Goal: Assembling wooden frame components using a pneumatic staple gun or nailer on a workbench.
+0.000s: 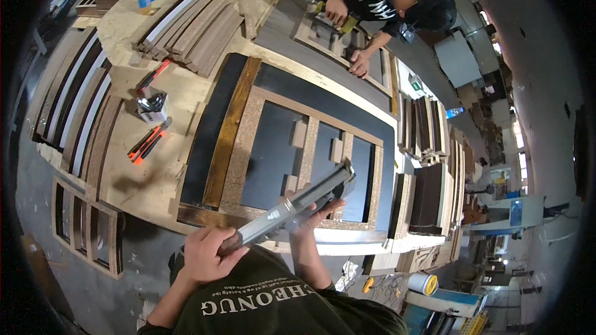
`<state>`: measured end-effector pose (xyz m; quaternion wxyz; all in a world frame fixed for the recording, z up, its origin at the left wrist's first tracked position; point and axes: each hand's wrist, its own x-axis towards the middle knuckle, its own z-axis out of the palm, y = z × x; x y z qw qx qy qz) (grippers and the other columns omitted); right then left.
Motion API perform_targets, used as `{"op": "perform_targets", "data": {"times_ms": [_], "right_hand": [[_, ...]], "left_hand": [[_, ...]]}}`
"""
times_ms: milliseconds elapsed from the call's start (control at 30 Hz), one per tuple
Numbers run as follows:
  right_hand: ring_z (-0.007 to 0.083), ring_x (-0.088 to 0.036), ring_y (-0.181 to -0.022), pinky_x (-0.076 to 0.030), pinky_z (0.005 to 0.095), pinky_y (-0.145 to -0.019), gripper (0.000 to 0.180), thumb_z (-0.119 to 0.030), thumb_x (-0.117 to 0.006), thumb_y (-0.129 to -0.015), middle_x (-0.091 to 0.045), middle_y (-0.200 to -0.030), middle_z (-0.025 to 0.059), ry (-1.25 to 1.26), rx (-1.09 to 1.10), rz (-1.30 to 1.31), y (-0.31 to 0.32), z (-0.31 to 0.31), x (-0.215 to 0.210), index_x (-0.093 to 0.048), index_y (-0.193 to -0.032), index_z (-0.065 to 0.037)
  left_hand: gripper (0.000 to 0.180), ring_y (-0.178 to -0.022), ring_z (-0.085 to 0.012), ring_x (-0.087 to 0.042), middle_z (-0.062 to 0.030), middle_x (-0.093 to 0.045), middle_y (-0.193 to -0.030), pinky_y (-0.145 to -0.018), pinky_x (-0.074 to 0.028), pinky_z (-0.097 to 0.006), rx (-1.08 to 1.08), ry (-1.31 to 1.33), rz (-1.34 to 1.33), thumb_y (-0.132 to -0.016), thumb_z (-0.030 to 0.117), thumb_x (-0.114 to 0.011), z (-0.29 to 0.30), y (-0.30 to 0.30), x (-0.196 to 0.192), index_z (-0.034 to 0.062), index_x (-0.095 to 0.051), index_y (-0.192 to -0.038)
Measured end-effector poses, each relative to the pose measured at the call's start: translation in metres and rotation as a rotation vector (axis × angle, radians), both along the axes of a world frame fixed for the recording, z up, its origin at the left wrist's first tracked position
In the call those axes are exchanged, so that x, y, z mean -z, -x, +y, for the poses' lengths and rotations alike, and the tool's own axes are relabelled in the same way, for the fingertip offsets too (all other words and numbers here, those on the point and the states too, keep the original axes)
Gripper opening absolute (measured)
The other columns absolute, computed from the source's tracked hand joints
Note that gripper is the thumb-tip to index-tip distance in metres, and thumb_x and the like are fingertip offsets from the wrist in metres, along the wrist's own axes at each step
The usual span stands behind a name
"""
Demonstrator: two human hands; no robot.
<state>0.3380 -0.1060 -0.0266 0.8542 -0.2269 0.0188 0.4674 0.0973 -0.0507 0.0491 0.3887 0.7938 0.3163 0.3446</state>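
In front of my chest I hold a long silver-grey nail gun [273,216] aslant, its narrow end pointing to the far right. My left hand [208,253] closes round its near end. My right hand [315,216] supports it from below, farther along, its grip partly hidden by the tool. Under the tool lies a particle-board frame [248,136] with crossbars, resting on a black panel [292,80]. Small wood blocks [299,133] sit against the crossbars. A stained brown strip [233,130] runs along the frame's left side.
Across the table a person [366,0] holds a yellow-green power tool [347,25] over another frame [310,34]. Pliers [149,142], a small box [152,108] and stacked strips [192,31] lie left. More stacked boards [428,192] stand right; a small frame [87,226] leans lower left.
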Motion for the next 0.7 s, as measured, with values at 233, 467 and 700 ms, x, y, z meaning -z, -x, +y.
{"op": "perform_targets", "data": {"times_ms": [233,467,700], "right_hand": [[0.0096,-0.034,-0.060,-0.030,0.0275,-0.065,0.082,-0.088,-0.056,-0.048,-0.038,-0.062,-0.0058,-0.302,-0.223,0.246,0.013,0.003,-0.004,-0.052,-0.080,-0.013],[0.0075,-0.046,-0.065,-0.036,0.0255,-0.073,0.013,-0.027,-0.059,-0.086,-0.047,-0.065,-0.0066,-0.441,-0.304,0.326,0.016,0.002,0.006,-0.053,-0.084,-0.015],[0.0083,-0.050,-0.065,-0.038,0.0250,-0.072,0.010,-0.019,-0.050,-0.090,-0.052,-0.066,-0.0050,-0.508,-0.273,0.355,0.018,0.002,0.023,-0.057,-0.088,-0.013]], "left_hand": [[0.036,-0.058,-0.0236,-0.057,-0.0073,-0.060,-0.074,-0.053,-0.044,-0.032,0.071,-0.174,0.030,-0.059,0.020,-0.080,0.000,0.001,-0.009,0.0049,-0.063,-0.088],[0.036,-0.060,-0.0241,-0.058,-0.0086,-0.059,-0.073,-0.055,-0.047,-0.031,0.190,0.046,-0.038,-0.060,0.016,-0.079,-0.005,-0.002,-0.026,0.0056,-0.065,-0.091],[0.042,-0.065,-0.0220,-0.059,-0.0100,-0.059,-0.080,-0.058,-0.048,-0.030,0.343,0.183,-0.063,-0.058,0.016,-0.083,0.004,0.000,-0.034,0.0048,-0.067,-0.096]]}}
